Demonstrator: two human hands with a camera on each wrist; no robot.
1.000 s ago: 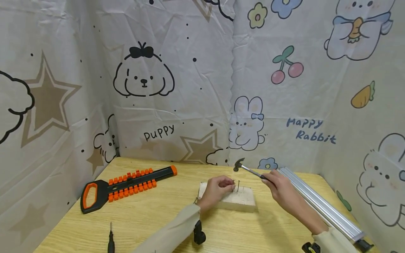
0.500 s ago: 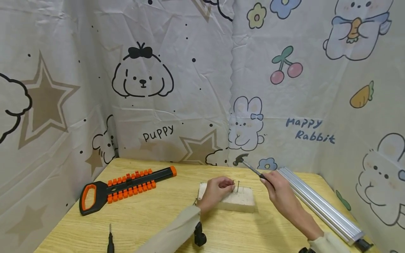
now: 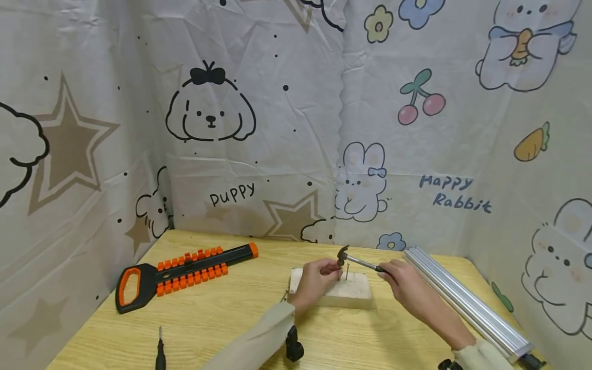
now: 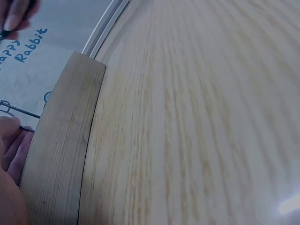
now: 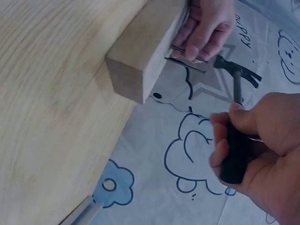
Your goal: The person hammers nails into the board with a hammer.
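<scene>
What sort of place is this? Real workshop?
Probably not; it looks like a makeshift tabletop work booth. A wood-grain table stands against cartoon-printed sheets, and on it are a wooden block and a screwdriver. A hammer is in the right hand.

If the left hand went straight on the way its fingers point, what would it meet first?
The left hand would probably meet the unheld nail in the wooden block, just beyond the held nail; depth is unclear.
</scene>
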